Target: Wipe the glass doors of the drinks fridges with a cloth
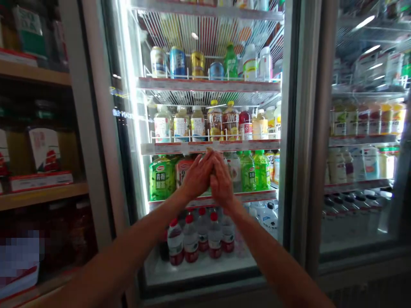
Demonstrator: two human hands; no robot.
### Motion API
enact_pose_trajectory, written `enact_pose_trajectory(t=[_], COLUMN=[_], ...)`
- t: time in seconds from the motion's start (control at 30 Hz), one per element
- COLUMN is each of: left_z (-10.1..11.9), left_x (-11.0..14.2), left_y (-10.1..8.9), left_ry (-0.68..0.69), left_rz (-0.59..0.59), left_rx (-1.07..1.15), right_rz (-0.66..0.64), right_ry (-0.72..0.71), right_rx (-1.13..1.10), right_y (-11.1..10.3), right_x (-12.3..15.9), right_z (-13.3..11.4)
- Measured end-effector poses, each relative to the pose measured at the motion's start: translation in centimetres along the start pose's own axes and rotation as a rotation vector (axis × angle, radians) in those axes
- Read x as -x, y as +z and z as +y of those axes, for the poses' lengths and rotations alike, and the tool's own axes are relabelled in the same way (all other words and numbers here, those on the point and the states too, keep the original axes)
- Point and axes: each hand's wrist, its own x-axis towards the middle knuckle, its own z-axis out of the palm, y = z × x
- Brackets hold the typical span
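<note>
Both my arms reach forward in front of a lit drinks fridge, and my hands meet near its middle. My left hand [197,173] has its fingers stretched out and leaning against the other hand at the tips. My right hand [221,177] is likewise straight-fingered, its fingertips touching those of the left. No held object shows in either one. Just behind them are a shelf edge with price labels [170,148], a bottle with a pink label [183,169], partly hidden, and green bottles [161,177] to the left and right.
Bottled tea [214,122] lines the shelf above, with cans [177,62] higher up. Red-capped water bottles [190,239] stand at the bottom. A metal door frame [308,128] separates another drinks fridge on the right. Wooden shelves [41,194] with bottles stand at left.
</note>
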Motion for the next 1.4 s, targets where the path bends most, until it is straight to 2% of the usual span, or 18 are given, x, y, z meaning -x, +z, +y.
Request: enact_pose_trajectory(t=[0.13, 0.23, 0.3, 0.37, 0.47, 0.53, 0.63, 0.7, 0.77, 0.83, 0.93, 1.0, 1.03, 1.1, 1.17, 1.23, 1.3, 1.4], left_z=[-2.9, -4.7, -4.9, -4.7, -4.2, -4.1, -4.2, -4.3, -4.3, -4.3, -4.1, -4.0, -4.0, -4.0, -4.0, -4.1, -4.3, -4.7], left_x=[3.7, 6.5, 7.2, 7.2, 6.8, 6.7, 6.8, 6.9, 6.9, 6.9, 6.8, 6.8, 6.8, 6.9, 7.0, 7.3, 7.7, 8.7], left_y=[-1.8, -2.8, -2.9, -2.8, -2.6, -2.6, -2.6, -2.7, -2.8, -2.8, -2.7, -2.6, -2.5, -2.4, -2.4, -2.4, -2.6, -3.1], left_ry=[-0.105, -0.174, -0.207, -0.241, -0.270, -0.274, -0.280, -0.280, -0.278, -0.281, -0.284, -0.285, -0.285, -0.282, -0.274, -0.275, -0.277, -0.255], left_rz=[-0.004, -0.025, -0.003, 0.005, -0.012, -0.016, -0.015, -0.014, -0.014, -0.009, -0.001, 0.002, 0.000, 0.008, 0.018, 0.021, 0.004, -0.046], left_rx=[-0.082, -0.128, -0.132, -0.122, -0.103, -0.097, -0.089, -0.086, -0.085, -0.093, -0.106, -0.109, -0.111, -0.114, -0.092, -0.052, -0.023, -0.006], right_rz=[-0.100, -0.150, -0.176, -0.140, 0.132, 0.258, 0.216, 0.025, -0.130, -0.120, 0.142, 0.284, 0.306, 0.222, 0.023, -0.164, -0.206, 0.043], right_ry=[0.077, -0.021, -0.126, -0.124, 0.126, 0.253, 0.221, 0.043, -0.153, -0.207, 0.023, 0.194, 0.239, 0.219, 0.080, -0.069, -0.080, 0.247], right_rx=[0.155, 0.284, 0.339, 0.408, 0.522, 0.549, 0.516, 0.444, 0.414, 0.434, 0.503, 0.535, 0.541, 0.514, 0.446, 0.391, 0.418, 0.556], right_y=[4.0, 5.1, 3.4, -0.3, -6.0, -6.9, -3.4, -0.7, -0.1, -2.1, -6.0, -6.3, -5.5, -2.7, 0.1, 1.0, -0.5, -4.4], right_x=[-2.1, -2.4, -2.1, -1.7, -1.2, -1.2, -1.1, -0.7, -0.1, 0.4, 0.6, 0.5, 0.5, 0.8, 1.6, 2.7, 3.6, 4.0], right_z=[-3.7, -4.2, -2.0, 2.3, 9.3, 11.1, 7.6, 3.8, 2.0, 3.6, 9.1, 10.9, 10.5, 7.4, 3.3, 1.0, 2.1, 7.3])
